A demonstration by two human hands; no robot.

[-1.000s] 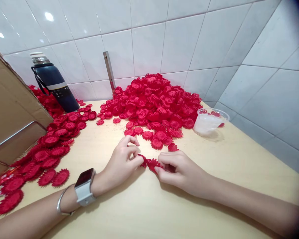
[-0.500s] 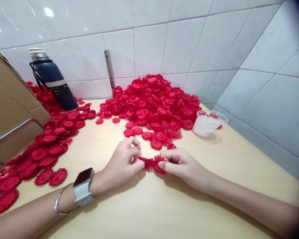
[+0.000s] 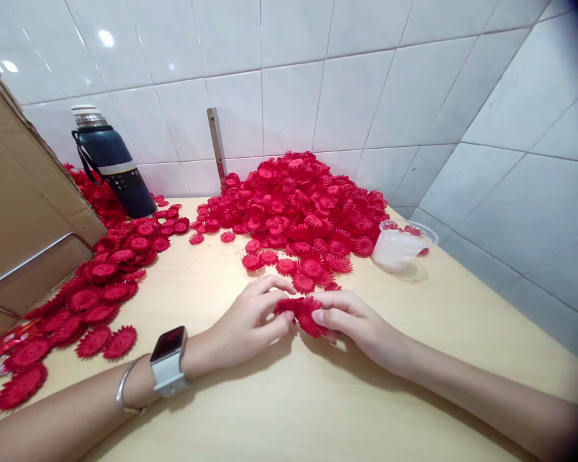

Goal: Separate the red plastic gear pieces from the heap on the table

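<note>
Bare table [image 3: 289, 410] lies open toward me; the big red heap [image 3: 298, 205] crowds the tiled wall. My left hand [image 3: 250, 324] and right hand [image 3: 354, 321] both pinch one red flower piece [image 3: 306, 314], its underside hidden by my fingers.

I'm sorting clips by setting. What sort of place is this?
Likely a small craft or piecework bench: a wooden table in a white-tiled corner, a big heap of red flower pieces, a cardboard box, and both hands on one flower piece.
</note>
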